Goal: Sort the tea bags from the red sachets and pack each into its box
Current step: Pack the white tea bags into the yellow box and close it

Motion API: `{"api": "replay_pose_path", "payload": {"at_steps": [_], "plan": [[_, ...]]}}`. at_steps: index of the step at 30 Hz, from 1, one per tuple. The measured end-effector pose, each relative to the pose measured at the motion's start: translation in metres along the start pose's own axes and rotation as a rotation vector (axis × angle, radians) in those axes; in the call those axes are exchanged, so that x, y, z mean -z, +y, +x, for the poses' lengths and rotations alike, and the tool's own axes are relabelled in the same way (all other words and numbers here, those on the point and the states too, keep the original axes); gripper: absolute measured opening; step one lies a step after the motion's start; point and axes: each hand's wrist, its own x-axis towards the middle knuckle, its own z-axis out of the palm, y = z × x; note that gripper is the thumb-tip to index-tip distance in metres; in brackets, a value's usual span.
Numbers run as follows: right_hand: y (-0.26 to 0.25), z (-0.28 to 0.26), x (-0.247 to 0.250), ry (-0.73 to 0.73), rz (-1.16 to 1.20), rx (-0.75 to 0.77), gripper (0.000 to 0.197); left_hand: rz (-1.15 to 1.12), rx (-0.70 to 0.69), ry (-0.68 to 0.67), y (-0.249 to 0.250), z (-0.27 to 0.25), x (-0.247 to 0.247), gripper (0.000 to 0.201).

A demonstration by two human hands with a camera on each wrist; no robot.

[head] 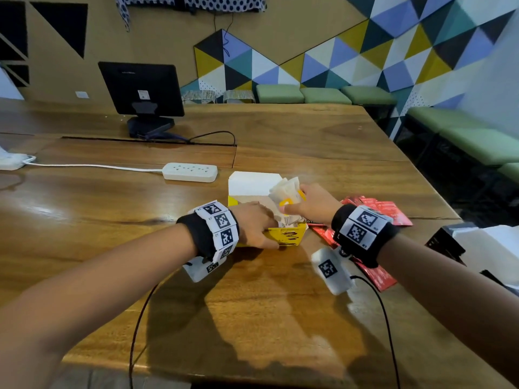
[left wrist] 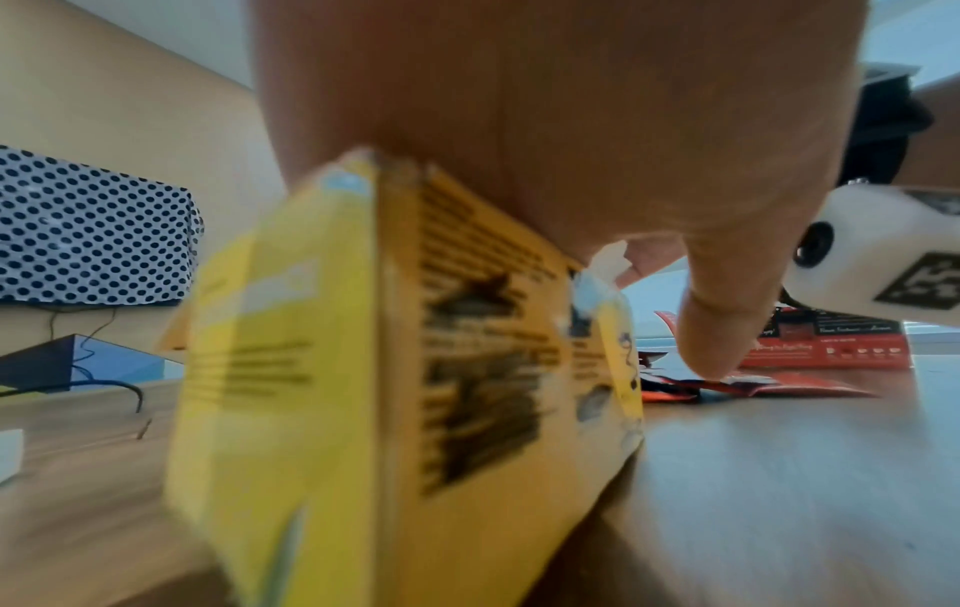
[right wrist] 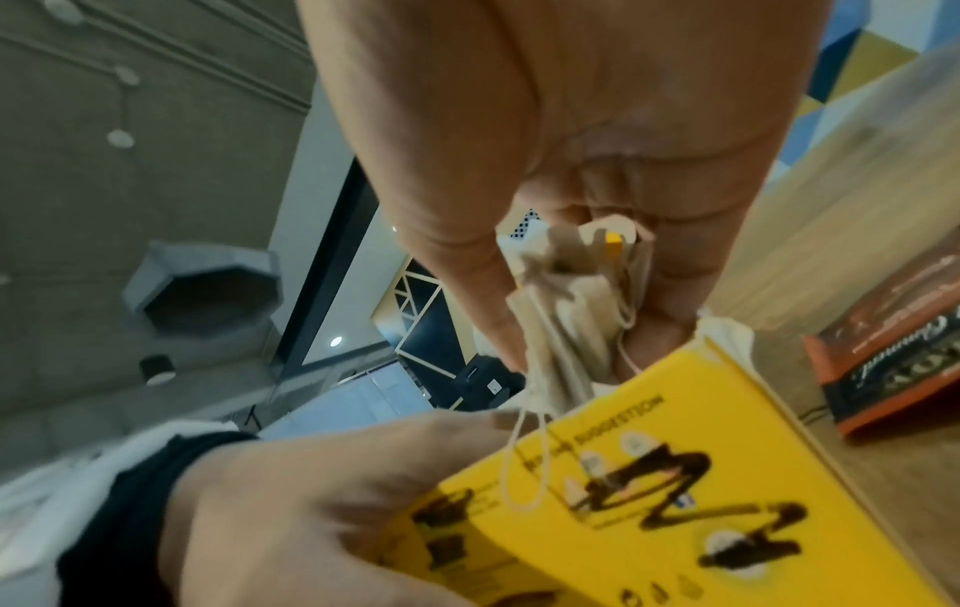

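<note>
Left hand [head: 257, 224] gripped the yellow tea box [head: 289, 235] on the desk [head: 140, 220], apparently steadying it for loading. Right hand [head: 313, 202] pinched a bunch of tea bags [head: 285, 192] over its open top. Red sachets [head: 384, 210] lay just right, unpacked.

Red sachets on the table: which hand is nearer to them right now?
Right. The right hand holds tea bags over the yellow box, just beside the red sachets; the left hand grips the box's far side.
</note>
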Motion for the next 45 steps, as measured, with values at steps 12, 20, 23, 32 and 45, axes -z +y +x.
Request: {"api": "replay_pose_path", "payload": {"at_steps": [12,20,23,32,45], "plan": [[-0.019,0.005,-0.017,-0.063,-0.666,0.082,0.025,-0.035,0.017,0.009,0.008,-0.007,-0.012,0.073],[-0.03,0.0,-0.015,-0.175,-0.818,0.142,0.025,-0.065,0.041,0.094,0.015,-0.009,-0.025,0.064],[-0.028,0.004,-0.014,-0.165,-0.81,0.13,0.023,-0.075,0.06,0.06,0.016,-0.012,-0.024,0.067],[-0.035,-0.001,-0.022,-0.162,-0.931,0.167,0.025,-0.106,0.11,0.051,0.029,-0.017,-0.014,0.057],[-0.027,0.003,0.0,-0.173,-0.661,0.19,0.046,-0.241,0.074,0.075,0.026,-0.031,-0.014,0.059]]}}
